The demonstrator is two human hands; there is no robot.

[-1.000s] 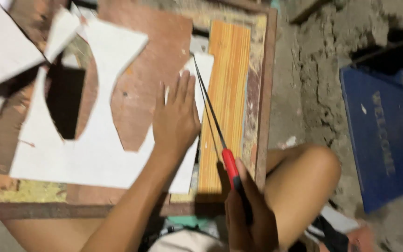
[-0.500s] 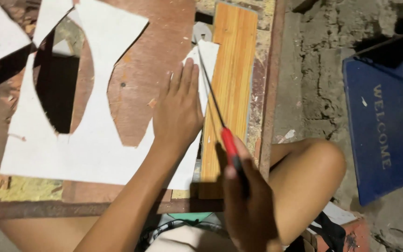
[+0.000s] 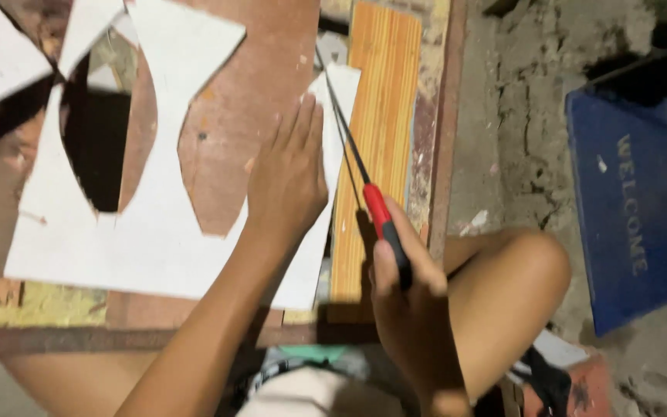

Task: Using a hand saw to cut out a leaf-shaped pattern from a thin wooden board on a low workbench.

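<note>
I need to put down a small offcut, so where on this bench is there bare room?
The orange striped board right of the saw blade is bare up top. The brown board shows open through the white sheet cutout, above the left hand. It is crowded at the sheet's right edge, where the left hand presses and the right hand works the saw.

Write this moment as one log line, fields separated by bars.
left hand: flat on white sheet | right hand: grips red-handled saw | blade at sheet's right edge | orange board beneath

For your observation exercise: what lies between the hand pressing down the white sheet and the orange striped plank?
In the head view, the thin saw blade crosses the white sheet right beside the left hand, before the orange plank.
</note>
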